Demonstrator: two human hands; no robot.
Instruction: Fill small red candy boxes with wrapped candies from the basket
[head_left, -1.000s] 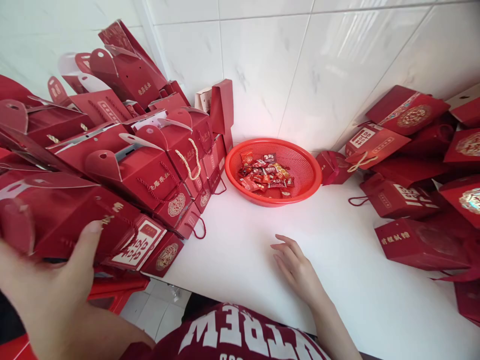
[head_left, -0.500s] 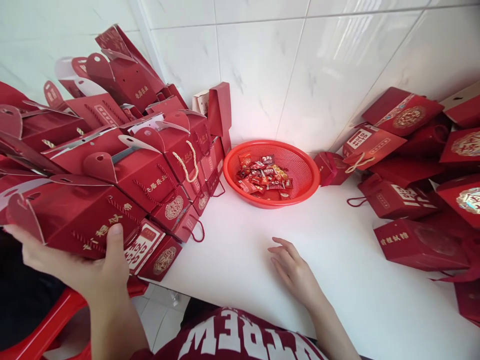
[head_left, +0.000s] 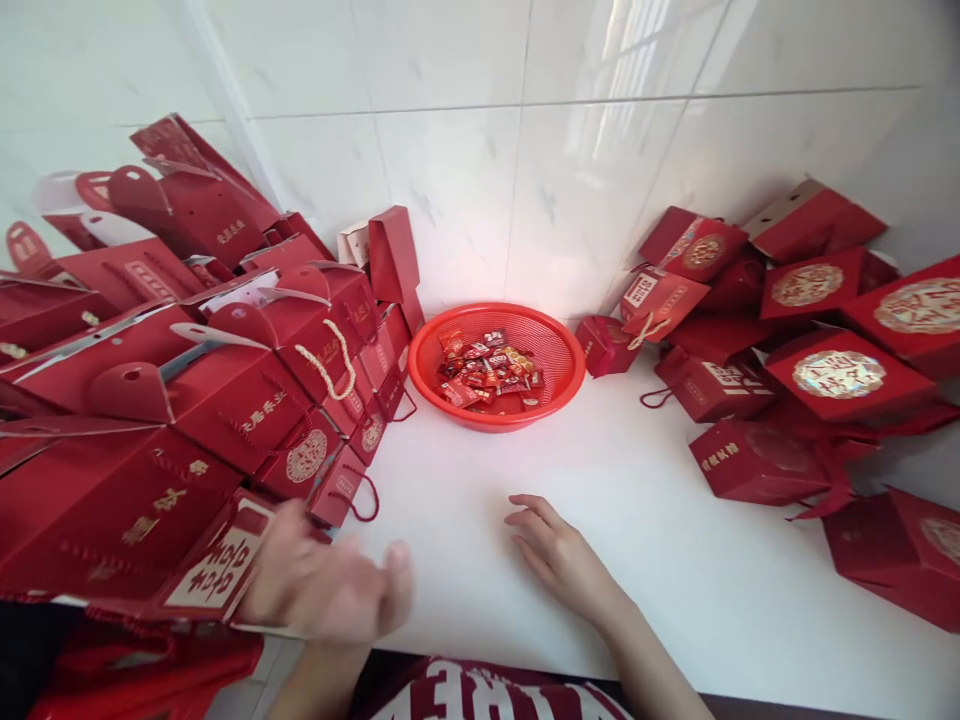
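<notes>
Since the earlier frame, the left hand [head_left: 330, 580] has moved off the front carton [head_left: 97, 510] and inward, toward the side of the table nearest the basket [head_left: 496, 418]. The right hand [head_left: 559, 550] holds its position on the person's side of the basket.

Hand states, as I see them from the room: the left hand is blurred; I cannot tell how wide its fingers stand or whether they grip anything. It overlaps the white-panelled box [head_left: 217, 565] in view; contact cannot be confirmed. The right hand is relaxed and moderately wide, fingers slightly bent, over the white tabletop [head_left: 622, 470].

Location of parts: the front carton stands left of the basket and nearer the person, at the outer end of the left stack [head_left: 247, 410]. The basket contains small wrapped packets [head_left: 495, 370]. Right of the basket, a second pile of red boxes [head_left: 757, 460] follows the table side.

Clearances: the left stack comes close to the basket's left rim; a small ribboned box [head_left: 606, 345] sits just beside its right rim. Bare tabletop extends from the basket's near rim to the table edge at the shirt [head_left: 480, 690].
</notes>
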